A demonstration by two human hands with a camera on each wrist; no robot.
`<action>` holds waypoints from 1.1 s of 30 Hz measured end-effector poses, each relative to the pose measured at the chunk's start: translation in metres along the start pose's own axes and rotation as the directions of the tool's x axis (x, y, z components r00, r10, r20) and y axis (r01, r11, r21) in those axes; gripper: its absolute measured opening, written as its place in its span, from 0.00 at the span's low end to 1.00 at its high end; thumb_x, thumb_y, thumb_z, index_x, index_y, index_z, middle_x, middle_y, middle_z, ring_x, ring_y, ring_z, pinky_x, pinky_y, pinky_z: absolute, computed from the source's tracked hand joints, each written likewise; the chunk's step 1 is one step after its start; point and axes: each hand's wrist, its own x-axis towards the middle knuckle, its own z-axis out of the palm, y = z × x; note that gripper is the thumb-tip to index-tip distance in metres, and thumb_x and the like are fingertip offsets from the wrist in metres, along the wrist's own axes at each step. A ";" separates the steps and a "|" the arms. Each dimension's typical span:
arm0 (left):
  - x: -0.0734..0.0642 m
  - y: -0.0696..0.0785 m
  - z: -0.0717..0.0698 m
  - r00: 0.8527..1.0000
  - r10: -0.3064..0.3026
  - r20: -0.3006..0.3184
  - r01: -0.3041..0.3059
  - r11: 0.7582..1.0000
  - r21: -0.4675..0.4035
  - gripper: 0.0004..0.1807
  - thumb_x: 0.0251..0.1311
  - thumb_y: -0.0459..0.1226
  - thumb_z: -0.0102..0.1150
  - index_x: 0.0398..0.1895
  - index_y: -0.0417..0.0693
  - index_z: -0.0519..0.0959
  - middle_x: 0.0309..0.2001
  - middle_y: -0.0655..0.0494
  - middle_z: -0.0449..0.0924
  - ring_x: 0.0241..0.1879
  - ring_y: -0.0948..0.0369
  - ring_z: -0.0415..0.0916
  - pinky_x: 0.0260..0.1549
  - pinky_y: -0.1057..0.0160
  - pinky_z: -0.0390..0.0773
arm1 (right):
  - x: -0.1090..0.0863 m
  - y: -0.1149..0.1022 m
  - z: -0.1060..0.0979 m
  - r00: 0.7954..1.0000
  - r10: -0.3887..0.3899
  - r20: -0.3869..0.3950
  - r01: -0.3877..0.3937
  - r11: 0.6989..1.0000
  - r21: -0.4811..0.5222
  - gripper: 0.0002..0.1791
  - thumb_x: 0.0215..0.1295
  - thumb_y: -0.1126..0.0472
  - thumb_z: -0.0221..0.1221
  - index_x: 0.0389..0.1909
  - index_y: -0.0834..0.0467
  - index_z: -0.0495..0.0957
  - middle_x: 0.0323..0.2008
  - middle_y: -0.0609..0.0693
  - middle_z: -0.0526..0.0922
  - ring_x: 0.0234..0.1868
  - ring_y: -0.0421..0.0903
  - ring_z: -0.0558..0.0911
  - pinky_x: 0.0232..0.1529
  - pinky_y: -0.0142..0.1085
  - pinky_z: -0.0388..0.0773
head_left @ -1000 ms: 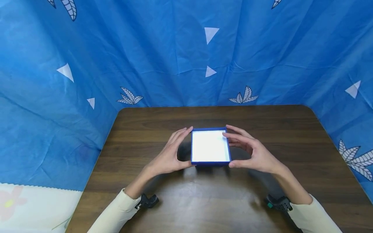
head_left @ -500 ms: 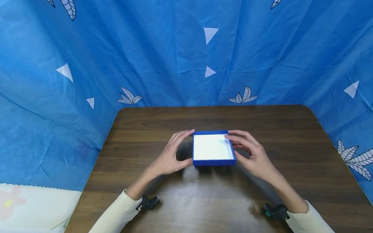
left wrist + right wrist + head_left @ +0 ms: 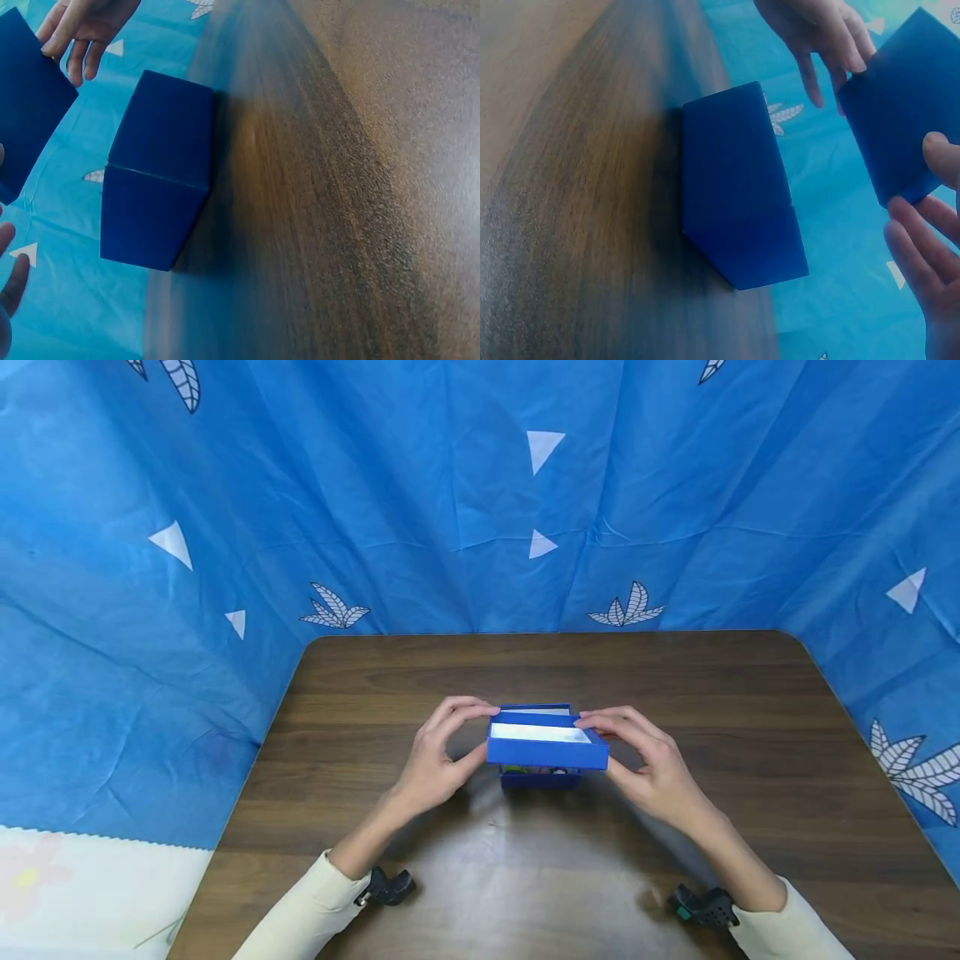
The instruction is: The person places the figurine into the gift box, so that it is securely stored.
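A blue box lid (image 3: pixel 547 754) with a white inside hangs tilted above an open blue box (image 3: pixel 540 781). My left hand (image 3: pixel 441 753) grips the lid's left side between thumb and fingers. On the opposite side, my right hand (image 3: pixel 654 766) pinches the lid's right end. Both wrist views show a gap between the lid (image 3: pixel 904 105) and the box (image 3: pixel 161 142), which stands on the table. Small bits, one greenish, show inside the box below the lid's edge; most of its contents are hidden.
The dark wooden table (image 3: pixel 360 681) has rounded far corners. Behind it and along both sides hangs a blue cloth (image 3: pixel 450 485) with white triangles and leaf prints. A white flowered cloth (image 3: pixel 90 885) lies beyond the table at the lower left.
The lid has tipped from showing its broad white inside to showing mostly its front wall. The box beneath has come into view. Both hands keep hold, the right having shifted its grip slightly.
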 end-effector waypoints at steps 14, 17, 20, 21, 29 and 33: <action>-0.003 -0.001 0.009 0.990 0.116 -0.082 -0.125 0.985 -0.116 0.33 0.60 0.28 0.76 0.70 0.45 0.78 0.59 0.46 0.87 0.53 0.54 0.89 0.57 0.58 0.87 | 0.000 0.002 0.007 0.992 0.045 -0.117 -0.039 0.998 0.051 0.28 0.63 0.77 0.70 0.63 0.56 0.85 0.53 0.51 0.88 0.53 0.33 0.86 0.59 0.23 0.82; -0.003 0.000 0.011 0.989 0.122 -0.085 -0.132 0.983 -0.126 0.39 0.59 0.27 0.77 0.75 0.44 0.74 0.63 0.44 0.84 0.50 0.54 0.90 0.55 0.55 0.88 | 0.000 0.003 0.010 0.984 0.017 -0.176 -0.006 0.998 0.060 0.33 0.59 0.80 0.71 0.67 0.59 0.82 0.55 0.55 0.87 0.51 0.32 0.87 0.57 0.23 0.83; -0.004 0.000 0.013 0.990 0.117 -0.080 -0.126 0.985 -0.120 0.43 0.59 0.27 0.77 0.79 0.43 0.70 0.67 0.43 0.81 0.45 0.56 0.91 0.56 0.52 0.87 | 0.000 0.005 0.012 0.975 -0.025 -0.223 0.038 0.998 0.057 0.41 0.54 0.83 0.71 0.72 0.62 0.78 0.60 0.57 0.85 0.49 0.33 0.87 0.56 0.23 0.83; -0.004 0.000 0.013 0.991 0.113 -0.077 -0.122 0.985 -0.121 0.44 0.59 0.27 0.77 0.80 0.43 0.69 0.69 0.43 0.79 0.43 0.57 0.92 0.59 0.52 0.86 | 0.001 0.005 0.013 0.971 -0.036 -0.235 0.052 0.997 0.060 0.43 0.53 0.84 0.71 0.73 0.62 0.77 0.62 0.58 0.84 0.49 0.33 0.88 0.56 0.23 0.83; -0.003 -0.001 0.014 0.990 0.131 -0.042 -0.135 0.986 -0.101 0.44 0.62 0.26 0.74 0.82 0.43 0.67 0.81 0.44 0.67 0.41 0.59 0.91 0.58 0.50 0.86 | 0.000 0.009 0.020 0.961 -0.048 -0.274 0.071 0.995 0.073 0.46 0.50 0.85 0.72 0.74 0.65 0.75 0.72 0.60 0.80 0.48 0.32 0.88 0.58 0.22 0.82; -0.005 -0.001 0.013 0.990 0.135 -0.026 -0.137 0.987 -0.086 0.44 0.63 0.27 0.73 0.82 0.42 0.66 0.83 0.44 0.65 0.41 0.60 0.90 0.57 0.57 0.87 | -0.001 0.010 0.022 0.964 -0.040 -0.263 0.059 0.996 0.066 0.46 0.52 0.85 0.71 0.75 0.64 0.74 0.73 0.59 0.79 0.48 0.32 0.87 0.58 0.22 0.81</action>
